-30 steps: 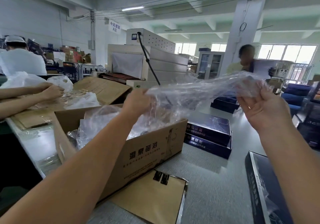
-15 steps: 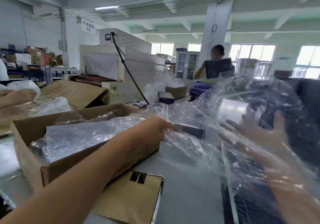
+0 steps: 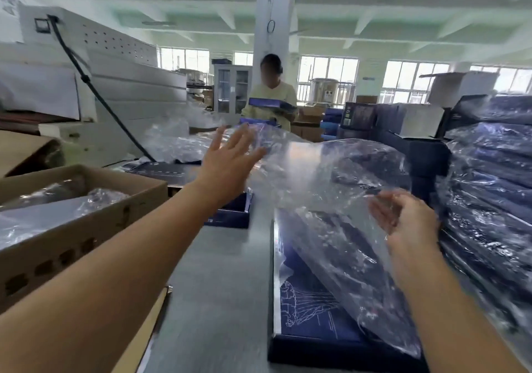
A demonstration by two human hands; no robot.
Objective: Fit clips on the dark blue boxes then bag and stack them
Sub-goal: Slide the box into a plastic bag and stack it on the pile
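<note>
Clear, crinkled plastic bag (image 3: 331, 199) billows over a flat dark blue box (image 3: 311, 320) printed with white line art, lying on the grey table (image 3: 218, 286). Left hand (image 3: 230, 159) spreads wide, straight fingers against the film's far edge. Right hand (image 3: 403, 217) sits behind the film, fingers loosely curled; whether it pinches the bag I cannot tell. Bagged blue boxes (image 3: 489, 194) stack glossy at right; a brown cardboard carton (image 3: 72, 228) stands left
</note>
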